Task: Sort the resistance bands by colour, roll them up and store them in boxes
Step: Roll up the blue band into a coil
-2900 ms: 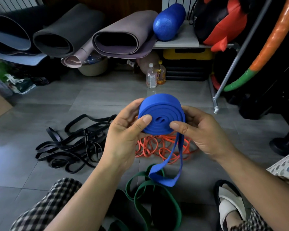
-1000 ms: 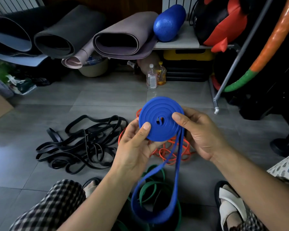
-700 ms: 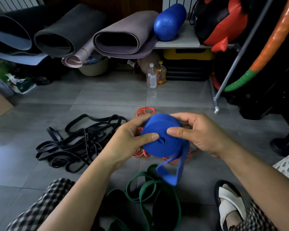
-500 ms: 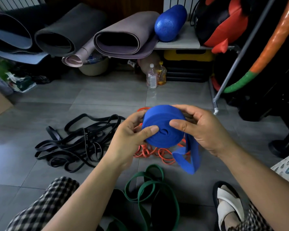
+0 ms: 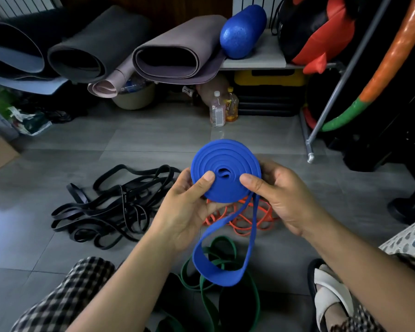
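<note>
A wide blue rubber resistance band [image 5: 225, 171] is held in mid-air above the grey tiled floor [image 5: 153, 140], most of it wound into a flat spiral coil faced toward the camera. The coil is pinched from both sides: the left hand [image 5: 182, 207] has its thumb pressed on the face and fingers curled behind, and the right hand [image 5: 280, 197] grips likewise on the opposite side. This two-sided clamp is judged to keep the springy turns from unwinding. A loose tail loop [image 5: 216, 267] hangs below the coil, not yet wound in. Colour piles are laid on the floor beneath: thin black bands [image 5: 110, 207] to the left, thin orange bands [image 5: 244, 219] under the hands, a green band [image 5: 225, 295] nearest the knees. Rolling is judged nearly complete, boxing not begun.
</note>
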### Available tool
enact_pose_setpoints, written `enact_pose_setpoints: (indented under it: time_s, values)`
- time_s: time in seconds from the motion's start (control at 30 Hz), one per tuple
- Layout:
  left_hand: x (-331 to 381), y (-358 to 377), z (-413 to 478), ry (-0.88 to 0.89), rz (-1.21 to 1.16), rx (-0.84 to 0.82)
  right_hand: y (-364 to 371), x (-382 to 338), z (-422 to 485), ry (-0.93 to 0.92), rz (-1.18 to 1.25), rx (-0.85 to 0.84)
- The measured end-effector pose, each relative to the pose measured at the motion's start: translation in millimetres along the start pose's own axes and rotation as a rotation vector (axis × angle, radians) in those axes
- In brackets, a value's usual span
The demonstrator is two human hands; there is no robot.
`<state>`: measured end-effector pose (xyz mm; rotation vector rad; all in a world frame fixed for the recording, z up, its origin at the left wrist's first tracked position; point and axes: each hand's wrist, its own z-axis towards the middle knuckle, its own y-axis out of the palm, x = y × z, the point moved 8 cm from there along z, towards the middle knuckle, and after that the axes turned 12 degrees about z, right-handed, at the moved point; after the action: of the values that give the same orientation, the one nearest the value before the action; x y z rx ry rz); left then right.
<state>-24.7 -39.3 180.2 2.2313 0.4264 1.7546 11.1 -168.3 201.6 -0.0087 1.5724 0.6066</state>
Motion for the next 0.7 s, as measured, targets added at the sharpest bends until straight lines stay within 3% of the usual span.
enact_pose_setpoints:
  time_s: [0.13, 0.27, 0.4, 0.7]
  values:
    - [17.9, -11.4, 0.7, 0.059, 0.497, -0.010, -3.1, -3.3, 2.1, 0.066, -0.185, -0.114]
    - [21.0, -8.0, -2.1, 0.131, 0.587, -0.005, 0.7, -0.4, -0.2, 0.086, -0.254, -0.143]
    - [18.0, -8.7, -3.0, 0.125, 0.390, 0.067, -9.6, -6.1, 4.4, 0.048, -0.035, -0.031]
    - [-5.8, 3.5, -3.4, 0.011, -0.181, 0.094, 5.7, 17.5, -3.1, 0.027, 0.222, 0.130]
